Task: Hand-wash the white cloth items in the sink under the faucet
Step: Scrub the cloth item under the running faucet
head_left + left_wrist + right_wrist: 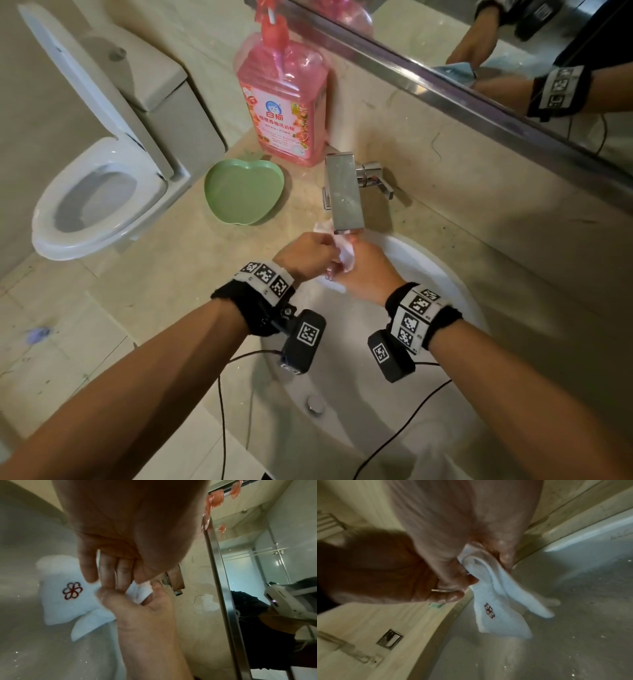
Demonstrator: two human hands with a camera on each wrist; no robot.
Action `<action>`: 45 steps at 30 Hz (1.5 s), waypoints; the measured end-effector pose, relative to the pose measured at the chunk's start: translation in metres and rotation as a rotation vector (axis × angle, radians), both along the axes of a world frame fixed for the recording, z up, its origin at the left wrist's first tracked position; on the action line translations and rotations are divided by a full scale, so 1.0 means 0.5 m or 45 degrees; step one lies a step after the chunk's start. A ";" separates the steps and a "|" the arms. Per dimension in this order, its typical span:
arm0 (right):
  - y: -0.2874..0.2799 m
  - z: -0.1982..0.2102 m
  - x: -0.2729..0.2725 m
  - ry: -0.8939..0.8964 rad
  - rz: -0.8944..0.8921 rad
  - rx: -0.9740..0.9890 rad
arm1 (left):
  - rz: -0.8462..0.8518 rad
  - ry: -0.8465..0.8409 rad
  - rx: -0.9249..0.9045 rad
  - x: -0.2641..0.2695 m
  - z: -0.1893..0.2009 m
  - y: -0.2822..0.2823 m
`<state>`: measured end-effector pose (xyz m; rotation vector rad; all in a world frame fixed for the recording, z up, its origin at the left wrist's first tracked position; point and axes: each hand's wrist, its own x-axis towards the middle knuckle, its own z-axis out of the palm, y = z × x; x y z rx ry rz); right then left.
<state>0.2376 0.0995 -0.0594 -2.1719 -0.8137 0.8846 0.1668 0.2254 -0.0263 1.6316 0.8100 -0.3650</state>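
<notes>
A small white cloth with a red flower emblem hangs over the white sink basin, just below the square chrome faucet spout. My left hand pinches its upper edge from the left. My right hand grips the bunched top from the right, the two hands touching. In the right wrist view the cloth dangles in two flaps below my fingers. I cannot tell whether water is running.
A pink detergent pump bottle and a green heart-shaped dish stand on the counter left of the faucet. A mirror runs along the back wall. The toilet is at the left. The drain plug sits low in the basin.
</notes>
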 end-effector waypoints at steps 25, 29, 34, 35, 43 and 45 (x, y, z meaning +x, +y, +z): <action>-0.035 0.025 0.063 -0.184 -0.188 -0.058 | -0.257 -0.022 0.578 0.051 -0.045 0.056; 0.011 0.013 0.010 0.136 -0.203 0.064 | 0.057 0.004 0.277 0.033 -0.033 0.042; 0.047 -0.009 0.009 0.089 -0.200 0.040 | -0.017 -0.143 0.009 -0.013 -0.029 0.053; 0.049 -0.012 0.017 0.211 -0.326 0.087 | -0.018 -0.177 0.035 -0.022 -0.035 0.060; 0.022 -0.006 0.057 0.675 -0.727 0.278 | -0.051 0.114 0.416 -0.060 -0.101 0.047; 0.009 -0.006 0.062 0.670 -0.771 0.277 | 0.113 0.044 0.262 -0.053 -0.104 0.040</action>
